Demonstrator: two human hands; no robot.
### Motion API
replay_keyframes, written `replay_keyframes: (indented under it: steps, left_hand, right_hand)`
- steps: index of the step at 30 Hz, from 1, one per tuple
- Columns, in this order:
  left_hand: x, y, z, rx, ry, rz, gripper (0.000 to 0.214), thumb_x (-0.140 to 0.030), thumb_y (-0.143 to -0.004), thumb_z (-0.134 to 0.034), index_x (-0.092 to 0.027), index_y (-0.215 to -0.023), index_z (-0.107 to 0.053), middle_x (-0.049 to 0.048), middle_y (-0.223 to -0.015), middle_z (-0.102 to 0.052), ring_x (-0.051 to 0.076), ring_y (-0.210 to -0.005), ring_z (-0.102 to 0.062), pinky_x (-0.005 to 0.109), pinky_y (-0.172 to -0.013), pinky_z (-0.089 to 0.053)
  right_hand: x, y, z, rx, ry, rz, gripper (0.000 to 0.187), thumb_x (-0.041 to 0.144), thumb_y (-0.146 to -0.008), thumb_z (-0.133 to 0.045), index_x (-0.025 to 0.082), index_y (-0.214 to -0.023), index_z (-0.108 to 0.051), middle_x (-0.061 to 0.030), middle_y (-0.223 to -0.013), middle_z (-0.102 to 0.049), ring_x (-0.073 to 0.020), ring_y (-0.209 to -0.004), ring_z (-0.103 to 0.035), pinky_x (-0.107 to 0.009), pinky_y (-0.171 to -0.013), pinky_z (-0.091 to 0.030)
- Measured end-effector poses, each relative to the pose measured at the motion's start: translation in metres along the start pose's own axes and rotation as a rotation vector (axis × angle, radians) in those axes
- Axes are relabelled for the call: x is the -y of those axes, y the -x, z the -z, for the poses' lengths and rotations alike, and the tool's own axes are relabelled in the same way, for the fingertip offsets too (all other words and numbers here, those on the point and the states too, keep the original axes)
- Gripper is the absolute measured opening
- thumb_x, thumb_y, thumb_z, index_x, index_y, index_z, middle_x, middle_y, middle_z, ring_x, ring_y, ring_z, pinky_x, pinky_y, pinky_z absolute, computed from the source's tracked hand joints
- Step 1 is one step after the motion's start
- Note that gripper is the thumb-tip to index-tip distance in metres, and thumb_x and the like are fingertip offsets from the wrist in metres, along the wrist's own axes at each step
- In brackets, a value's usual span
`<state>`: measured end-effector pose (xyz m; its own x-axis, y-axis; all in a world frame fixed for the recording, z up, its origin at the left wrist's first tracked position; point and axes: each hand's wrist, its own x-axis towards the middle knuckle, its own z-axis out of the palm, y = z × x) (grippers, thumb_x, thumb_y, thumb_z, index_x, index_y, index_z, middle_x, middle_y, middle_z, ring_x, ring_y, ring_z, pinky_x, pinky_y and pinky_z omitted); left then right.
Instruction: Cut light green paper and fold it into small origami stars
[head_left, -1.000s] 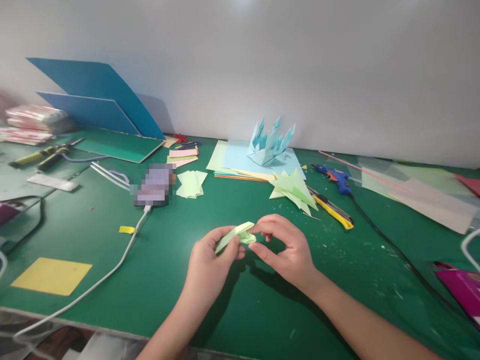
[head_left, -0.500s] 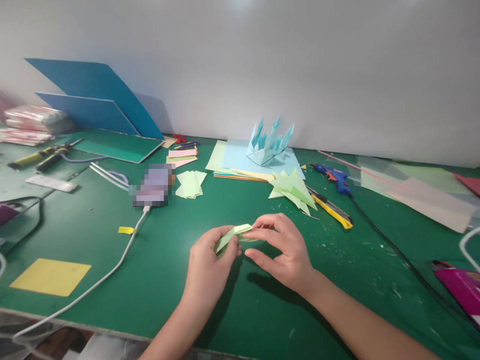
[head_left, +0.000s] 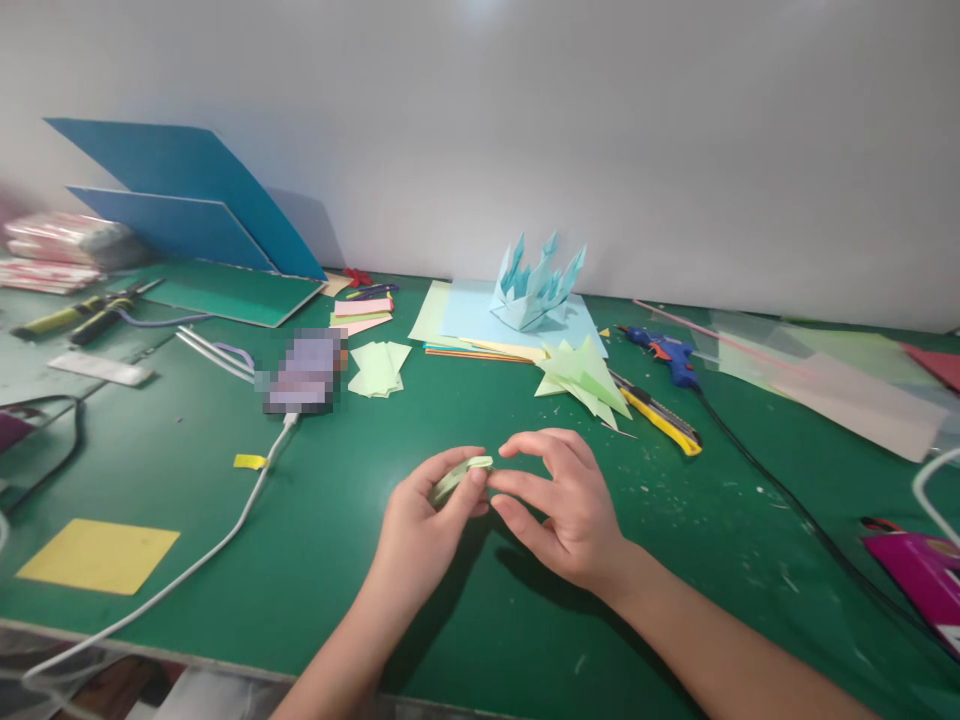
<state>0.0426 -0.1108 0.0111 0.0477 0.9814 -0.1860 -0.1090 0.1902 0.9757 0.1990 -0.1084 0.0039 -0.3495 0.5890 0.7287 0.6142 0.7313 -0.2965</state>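
My left hand (head_left: 427, 510) pinches a folded piece of light green paper (head_left: 459, 474) between thumb and fingers, above the green table. Much of the paper is hidden behind the thumb and fingers. On the right, my right hand (head_left: 566, 505) has its fingers apart, with one fingertip at the paper's right end; whether it touches cannot be made out. Beyond the hands lie pale green paper pieces (head_left: 379, 368) in a small stack and a pile of pointed green folded papers (head_left: 583, 380). A light blue folded paper crown (head_left: 534, 295) stands on paper sheets (head_left: 469, 315) at the back.
A yellow utility knife (head_left: 660, 420) and a blue glue gun (head_left: 664, 355) with a black cord lie to the right. At left are a blurred-out device (head_left: 306, 370) on a white cable (head_left: 251, 500), a yellow paper (head_left: 101, 555), pliers (head_left: 105, 315) and blue boards (head_left: 187, 190).
The green paper has been folded or pressed narrower in my left hand. My right fingers have drawn back from its top and spread slightly. The view has shifted a little.
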Motion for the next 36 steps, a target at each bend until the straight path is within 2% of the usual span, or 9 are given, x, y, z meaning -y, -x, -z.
replay_keyframes:
  steps: [3,6,11,13,17,22,28,33,36]
  left_hand:
    - [-0.0024,-0.0004,-0.0004,-0.003,0.048,0.054,0.037,-0.04,-0.064,-0.076,-0.015,-0.089,-0.07,0.0033,-0.085,-0.07,0.011,-0.064,-0.064,0.021,-0.062,-0.055]
    - [-0.0042,0.0,-0.0007,-0.029,0.072,0.096,0.039,-0.041,-0.06,-0.078,-0.014,-0.086,-0.069,0.002,-0.074,-0.069,0.01,-0.055,-0.061,0.022,-0.057,-0.054]
    - [-0.0053,0.0011,-0.0011,-0.021,0.056,0.073,0.033,-0.04,-0.064,-0.075,-0.015,-0.084,-0.07,0.0021,-0.073,-0.068,0.01,-0.056,-0.06,0.02,-0.052,-0.05]
    - [-0.0055,0.0014,-0.0011,-0.012,0.054,0.062,0.032,-0.04,-0.065,-0.074,-0.016,-0.085,-0.07,0.003,-0.078,-0.069,0.011,-0.059,-0.061,0.021,-0.054,-0.051]
    - [-0.0047,0.0015,-0.0005,-0.018,0.041,0.059,0.032,-0.038,-0.066,-0.074,-0.017,-0.089,-0.07,0.0034,-0.081,-0.07,0.011,-0.06,-0.061,0.022,-0.057,-0.051]
    - [-0.0033,0.0012,-0.0007,-0.025,0.034,0.02,0.029,-0.038,-0.068,-0.072,-0.017,-0.088,-0.07,0.0039,-0.086,-0.069,0.012,-0.065,-0.061,0.02,-0.056,-0.052]
    - [-0.0036,0.0015,-0.001,-0.015,0.044,0.037,0.029,-0.037,-0.066,-0.074,-0.016,-0.086,-0.069,0.0031,-0.082,-0.068,0.011,-0.064,-0.061,0.02,-0.057,-0.051]
    - [-0.0046,0.0011,-0.0002,-0.006,0.084,0.077,0.035,-0.041,-0.063,-0.076,-0.016,-0.086,-0.07,0.0029,-0.082,-0.069,0.01,-0.06,-0.059,0.021,-0.059,-0.051]
    - [-0.006,0.0009,-0.0005,-0.005,0.101,0.075,0.034,-0.041,-0.063,-0.076,-0.015,-0.085,-0.071,0.0024,-0.079,-0.069,0.01,-0.06,-0.059,0.021,-0.059,-0.051]
  right_hand:
    - [0.0009,-0.0013,0.0004,0.001,-0.08,-0.052,0.02,0.026,-0.088,-0.049,0.023,-0.086,-0.069,-0.0061,-0.094,-0.059,-0.0204,-0.087,-0.053,-0.038,-0.079,-0.044]
    - [0.0007,-0.0028,0.0002,0.001,-0.247,-0.151,0.021,0.026,-0.09,-0.045,0.025,-0.089,-0.066,-0.0049,-0.09,-0.06,-0.0195,-0.085,-0.056,-0.036,-0.076,-0.046]
    - [-0.0009,-0.0015,-0.0043,-0.026,-0.44,-0.27,0.02,0.036,-0.088,-0.05,0.023,-0.102,-0.057,-0.0051,-0.093,-0.063,-0.02,-0.086,-0.059,-0.035,-0.076,-0.049]
    - [-0.0008,-0.001,-0.0058,-0.01,-0.432,-0.257,0.022,0.039,-0.085,-0.056,0.023,-0.1,-0.056,-0.0052,-0.092,-0.063,-0.0203,-0.086,-0.059,-0.035,-0.076,-0.048]
    - [-0.0003,-0.0024,-0.0057,0.032,-0.361,-0.181,0.014,0.035,-0.085,-0.057,0.024,-0.093,-0.059,-0.0048,-0.091,-0.064,-0.0213,-0.089,-0.058,-0.037,-0.08,-0.046]
    - [-0.0019,-0.0031,-0.0046,0.002,-0.351,-0.248,0.013,0.033,-0.087,-0.054,0.024,-0.092,-0.061,-0.0048,-0.091,-0.062,-0.0208,-0.088,-0.057,-0.037,-0.079,-0.045]
    - [-0.0021,-0.0017,-0.0033,0.034,-0.322,-0.203,0.018,0.03,-0.088,-0.05,0.026,-0.09,-0.067,-0.0054,-0.097,-0.059,-0.0203,-0.09,-0.054,-0.037,-0.078,-0.047]
    - [-0.0021,-0.002,-0.0023,0.053,-0.361,-0.18,0.022,0.03,-0.09,-0.047,0.027,-0.087,-0.068,-0.005,-0.097,-0.058,-0.0197,-0.09,-0.054,-0.037,-0.078,-0.047]
    - [-0.0029,-0.0011,-0.0053,0.028,-0.479,-0.233,0.015,0.032,-0.088,-0.052,0.027,-0.098,-0.062,-0.0046,-0.096,-0.058,-0.0186,-0.086,-0.056,-0.036,-0.077,-0.049]
